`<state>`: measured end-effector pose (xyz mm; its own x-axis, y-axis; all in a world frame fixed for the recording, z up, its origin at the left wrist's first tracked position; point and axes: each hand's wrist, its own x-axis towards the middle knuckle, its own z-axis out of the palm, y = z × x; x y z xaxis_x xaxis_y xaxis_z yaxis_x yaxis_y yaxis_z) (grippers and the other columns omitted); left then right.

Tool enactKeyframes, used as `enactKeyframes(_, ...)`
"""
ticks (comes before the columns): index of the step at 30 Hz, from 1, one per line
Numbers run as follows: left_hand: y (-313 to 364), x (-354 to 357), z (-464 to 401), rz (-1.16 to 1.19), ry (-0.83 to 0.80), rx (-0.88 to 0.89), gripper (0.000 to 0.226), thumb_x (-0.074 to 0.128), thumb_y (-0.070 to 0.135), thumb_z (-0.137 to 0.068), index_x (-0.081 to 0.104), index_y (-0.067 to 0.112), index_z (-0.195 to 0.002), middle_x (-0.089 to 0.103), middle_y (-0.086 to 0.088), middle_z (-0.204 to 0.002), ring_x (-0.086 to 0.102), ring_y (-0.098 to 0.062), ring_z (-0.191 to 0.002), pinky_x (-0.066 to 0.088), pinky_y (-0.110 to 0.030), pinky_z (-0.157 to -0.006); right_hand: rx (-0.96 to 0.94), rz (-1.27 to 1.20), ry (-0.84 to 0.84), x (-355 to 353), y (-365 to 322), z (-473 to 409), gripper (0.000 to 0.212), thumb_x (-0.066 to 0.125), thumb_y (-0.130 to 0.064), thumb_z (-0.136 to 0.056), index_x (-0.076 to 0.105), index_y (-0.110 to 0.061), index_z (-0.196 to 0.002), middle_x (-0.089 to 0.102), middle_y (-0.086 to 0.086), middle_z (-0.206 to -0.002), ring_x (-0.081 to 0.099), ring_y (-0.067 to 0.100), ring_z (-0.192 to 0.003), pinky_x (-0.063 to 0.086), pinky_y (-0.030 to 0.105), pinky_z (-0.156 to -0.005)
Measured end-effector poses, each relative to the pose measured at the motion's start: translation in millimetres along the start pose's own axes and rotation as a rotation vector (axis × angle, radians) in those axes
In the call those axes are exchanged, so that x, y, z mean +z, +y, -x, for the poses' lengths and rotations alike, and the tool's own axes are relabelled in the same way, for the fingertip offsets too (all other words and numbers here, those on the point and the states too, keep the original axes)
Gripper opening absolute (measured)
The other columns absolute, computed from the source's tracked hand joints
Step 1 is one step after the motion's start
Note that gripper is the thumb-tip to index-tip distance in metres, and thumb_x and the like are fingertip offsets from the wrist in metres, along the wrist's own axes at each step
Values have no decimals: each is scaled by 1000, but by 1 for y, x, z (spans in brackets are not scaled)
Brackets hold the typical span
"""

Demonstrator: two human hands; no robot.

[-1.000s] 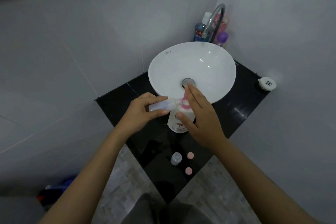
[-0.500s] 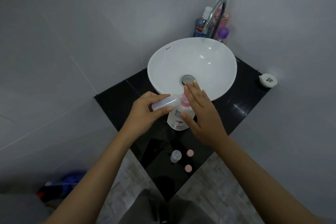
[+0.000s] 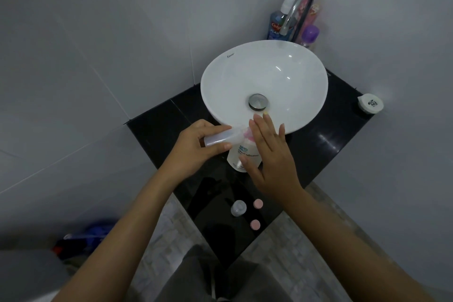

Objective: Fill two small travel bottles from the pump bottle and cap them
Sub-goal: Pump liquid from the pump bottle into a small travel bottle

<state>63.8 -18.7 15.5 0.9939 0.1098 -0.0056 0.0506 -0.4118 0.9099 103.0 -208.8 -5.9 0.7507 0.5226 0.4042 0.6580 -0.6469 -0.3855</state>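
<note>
Travel bottle (image 3: 221,139) sideways in L hand (image 3: 196,152), R hand (image 3: 270,162) atop pump bottle (image 3: 242,157).

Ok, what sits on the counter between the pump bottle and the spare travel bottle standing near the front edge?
Nothing: in the head view the black counter is bare between the pump bottle and the spare travel bottle. The two pink caps lie off to that bottle's right.

Right hand (image 3: 272,154) fingers now flatter over pump bottle (image 3: 242,155); thumb lower on its front.
</note>
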Motion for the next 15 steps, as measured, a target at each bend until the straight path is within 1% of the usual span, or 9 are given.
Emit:
enactKeyframes(2, -2, 2, 1, 25, 2, -6, 42, 71, 25, -82, 65, 22, -123, 57, 2, -100, 54, -1, -86, 42, -4, -72, -1, 12, -1, 1, 0, 0, 65, 40, -46, -96, 37, 0, -142, 34, 15, -152, 20, 26, -146, 1, 36, -121)
enactKeyframes(6, -1, 6, 3, 51, 25, -12, 41, 71, 24, -82, 65, 23, -123, 58, 3, -100, 55, -2, -88, 45, -6, -73, -3, 74, -39, -5, -1, -2, 69, 32, -52, -96, 33, -3, -145, 31, 13, -154, 18, 24, -146, 0, 39, -121)
enactKeyframes(10, 2, 4, 4, 85, 57, 4, 41, 72, 23, -82, 65, 22, -122, 58, 4, -99, 54, 8, -86, 45, -4, -75, 16, 117, -47, -12, -6, -7, 75, 20, -59, -95, 28, -4, -146, 26, 12, -156, 16, 24, -147, 0, 44, -120)
enactKeyframes(12, 2, 3, 5, 86, 59, 4, 41, 72, 24, -81, 65, 23, -122, 58, 3, -99, 54, 8, -87, 44, -3, -75, 20, 121, -34, -13, -9, -7, 78, 18, -61, -95, 30, -2, -145, 28, 14, -155, 19, 26, -146, 4, 45, -120)
enactKeyframes(15, 2, 6, 6, 112, 58, 4, 41, 73, 24, -81, 65, 27, -121, 58, 2, -100, 55, 4, -88, 46, -6, -78, 26, 97, -5, -12, -11, -6, 77, 22, -60, -95, 33, 0, -144, 32, 15, -153, 22, 26, -145, 7, 46, -119)
